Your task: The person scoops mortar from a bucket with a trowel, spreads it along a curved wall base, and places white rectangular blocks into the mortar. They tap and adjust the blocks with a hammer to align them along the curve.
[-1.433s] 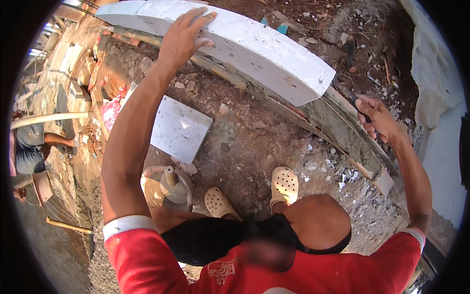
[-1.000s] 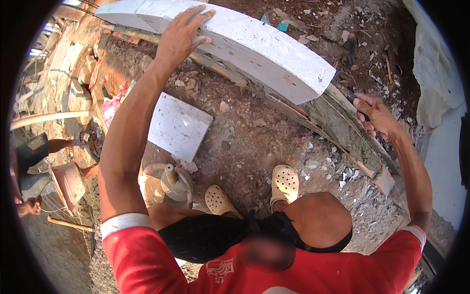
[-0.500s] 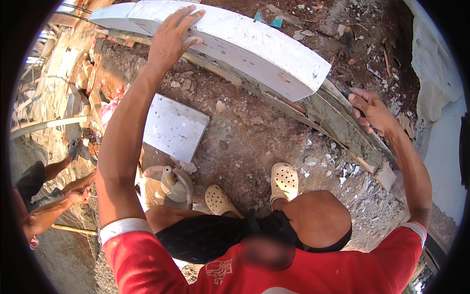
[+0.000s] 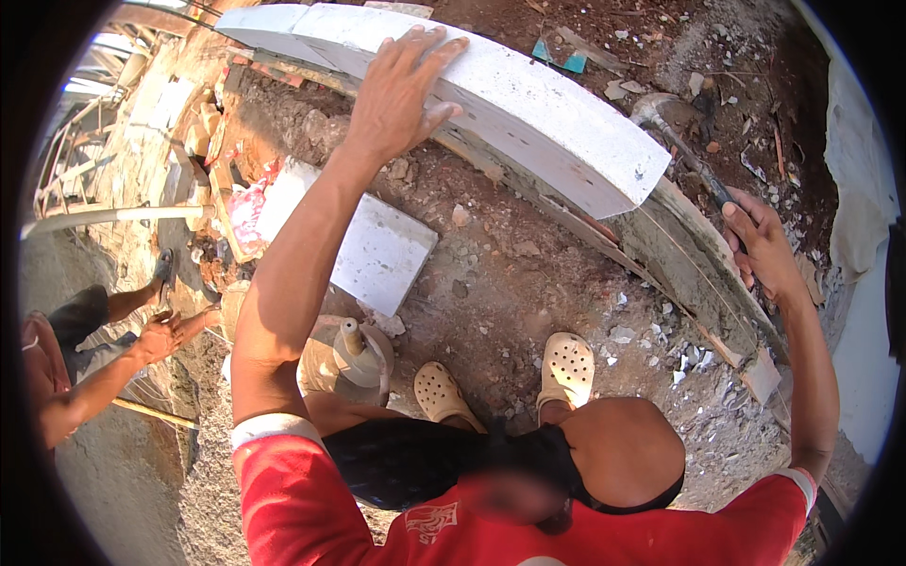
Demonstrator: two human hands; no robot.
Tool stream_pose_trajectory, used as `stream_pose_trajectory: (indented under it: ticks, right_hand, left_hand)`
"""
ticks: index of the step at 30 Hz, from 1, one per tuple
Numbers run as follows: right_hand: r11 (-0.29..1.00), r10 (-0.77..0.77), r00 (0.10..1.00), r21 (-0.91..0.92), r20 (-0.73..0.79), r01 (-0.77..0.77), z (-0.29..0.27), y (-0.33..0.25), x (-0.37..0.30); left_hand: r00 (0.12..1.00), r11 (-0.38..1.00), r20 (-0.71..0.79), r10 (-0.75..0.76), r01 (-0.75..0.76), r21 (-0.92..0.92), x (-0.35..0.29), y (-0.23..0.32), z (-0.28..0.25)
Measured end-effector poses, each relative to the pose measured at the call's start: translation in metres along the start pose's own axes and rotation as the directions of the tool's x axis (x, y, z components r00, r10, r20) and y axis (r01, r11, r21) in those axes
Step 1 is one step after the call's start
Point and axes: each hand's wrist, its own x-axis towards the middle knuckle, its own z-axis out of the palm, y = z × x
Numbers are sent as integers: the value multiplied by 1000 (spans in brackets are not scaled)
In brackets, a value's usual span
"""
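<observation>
My left hand (image 4: 401, 99) lies with spread fingers on the top edge of a long white lightweight block (image 4: 528, 104), its thumb over the near face. The block sits on a low mortar-covered base (image 4: 684, 259), in line with another white block (image 4: 260, 21) at the far left. My right hand (image 4: 763, 243) is closed round the dark grip of a hammer (image 4: 700, 172), beyond the block's right end. The hammer's head shows past the block's far side, apart from it.
A loose white block (image 4: 382, 253) lies on the dirt near a bucket (image 4: 385, 363) with a tool in it. At the left, another person's hands (image 4: 162, 335) show. White chips (image 4: 694, 358) litter the ground, and a pale sheet (image 4: 864, 189) hangs at the right.
The hammer's head, hidden before, now shows beyond the block's right end. My left hand has slid a little to the right along the block. The whole view has shifted slightly.
</observation>
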Motion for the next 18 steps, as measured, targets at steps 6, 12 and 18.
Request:
stream_pose_trajectory:
  ticks: [6,12,18]
  right_hand:
    - [996,-76,996,-48,-37,74,-2,-9,17]
    - [947,-289,957,-158,-28,281,6,-43,47]
    - [916,-398,911,106,107,388,59,-104,139]
  left_hand:
    - [995,995,31,-92,93,-29,1,12,-2]
    - [991,987,0,-135,134,-91,3,13,-3]
    - [988,979,7,-156,156,-133,2,14,-3]
